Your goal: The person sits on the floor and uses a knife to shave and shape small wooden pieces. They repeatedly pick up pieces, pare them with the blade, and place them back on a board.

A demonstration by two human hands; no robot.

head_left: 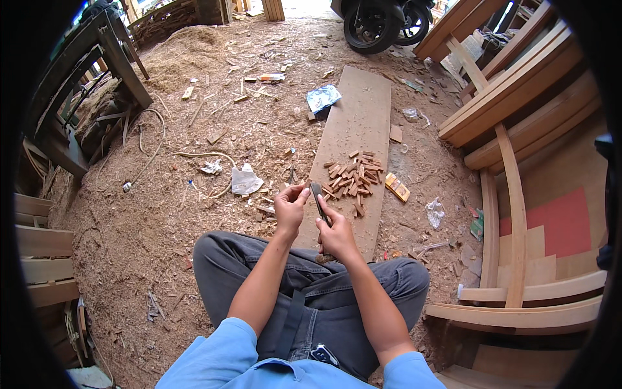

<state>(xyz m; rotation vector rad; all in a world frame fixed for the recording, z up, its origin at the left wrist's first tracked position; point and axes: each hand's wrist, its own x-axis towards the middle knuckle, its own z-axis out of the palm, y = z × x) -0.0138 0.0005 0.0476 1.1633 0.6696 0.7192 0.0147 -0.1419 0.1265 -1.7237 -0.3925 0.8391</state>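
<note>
My left hand (291, 202) is closed, pinching a small wooden piece (307, 184) between thumb and fingers. My right hand (337, 235) is wrapped round a flat, dark-bladed hand tool (316, 189) with a brown handle end showing below the fist. Whether it is a file or a chisel I cannot tell. The blade's tip is right beside the wooden piece. Just beyond my hands, a pile of small reddish-brown wooden pieces (355, 176) lies on a long flat board (359, 104) on the ground.
Shavings and scraps cover the ground. Right of the board lies a yellow package (397, 187); a blue-and-white packet (322, 98) rests at its left edge. Wooden frames (518, 214) stand at the right, dark machinery (123, 65) at the far left. A motorbike wheel (370, 29) is at the back.
</note>
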